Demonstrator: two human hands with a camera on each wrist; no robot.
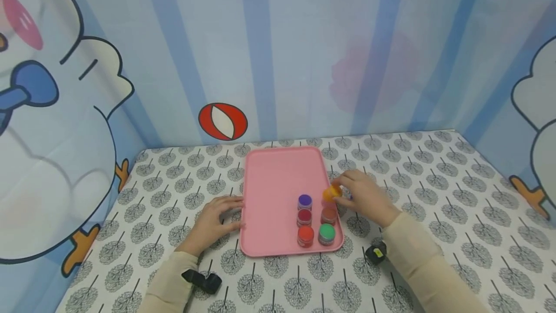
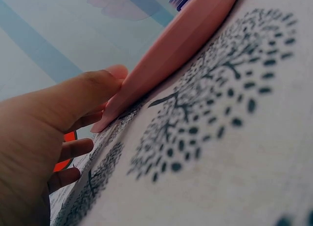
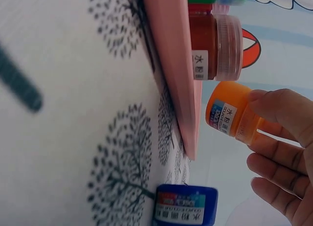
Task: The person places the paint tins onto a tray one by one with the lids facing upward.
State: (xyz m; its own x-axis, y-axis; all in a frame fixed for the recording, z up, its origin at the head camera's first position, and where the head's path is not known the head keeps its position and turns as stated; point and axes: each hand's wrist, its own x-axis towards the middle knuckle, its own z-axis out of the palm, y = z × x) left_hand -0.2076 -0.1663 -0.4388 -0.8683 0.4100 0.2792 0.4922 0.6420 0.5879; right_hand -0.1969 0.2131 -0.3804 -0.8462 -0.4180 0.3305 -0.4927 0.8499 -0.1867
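My right hand (image 1: 367, 196) pinches an orange paint jar (image 3: 229, 111) between thumb and fingers, over the right rim of a pink tray (image 1: 282, 173). White labels with printed characters show on the jar. A blue paint jar (image 3: 186, 204) is on the cloth outside the tray, below the right hand in the right wrist view and mostly hidden in the head view. My left hand (image 1: 217, 219) is at the tray's left rim, its fingers spread loosely; the thumb touches the edge in the left wrist view.
Inside the tray's near right part stand several paint jars: purple (image 1: 305, 201), dark red (image 1: 304, 217), red (image 1: 305, 236), brown (image 1: 328, 216) and green (image 1: 326, 234). A tree-patterned cloth (image 1: 391, 274) covers the table. A cartoon-printed curtain (image 1: 299, 62) hangs behind.
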